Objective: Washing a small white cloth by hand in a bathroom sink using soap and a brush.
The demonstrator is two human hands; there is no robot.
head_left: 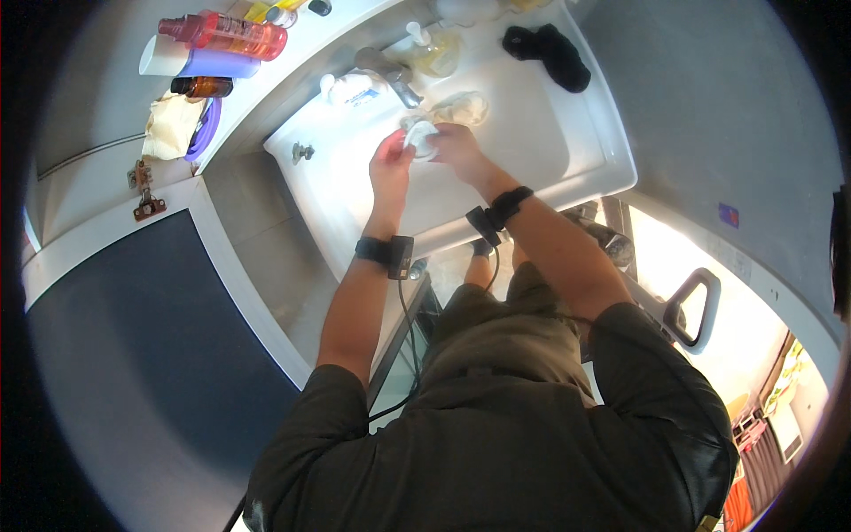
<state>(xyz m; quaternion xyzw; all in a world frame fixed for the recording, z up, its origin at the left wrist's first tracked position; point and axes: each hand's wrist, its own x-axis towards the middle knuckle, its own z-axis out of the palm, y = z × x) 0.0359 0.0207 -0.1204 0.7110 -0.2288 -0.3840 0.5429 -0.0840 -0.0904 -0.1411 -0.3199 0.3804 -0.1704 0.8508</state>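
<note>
Over the white sink (523, 164), both my hands hold a small white item (421, 140) just in front of the faucet (394, 78). It looks soft, like a piece of cloth, but its kind is hard to make out. My left hand (391, 160) grips its left edge with the fingers pinched. On its right side, my right hand (456, 146) closes on it, the fingertips partly hidden. Right behind the hands lies a crumpled cream cloth (463, 108) in the basin. A bunched black cloth, perhaps a sock (550, 58), rests at the sink's far right.
Behind the basin stand a pump bottle of yellowish liquid (436, 51) and a white bottle (355, 87). A shelf at the upper left carries a red bottle (235, 35) and a brown bottle (202, 86). An open cabinet door (160, 328) stands at my left, a grey wall panel (700, 106) at my right.
</note>
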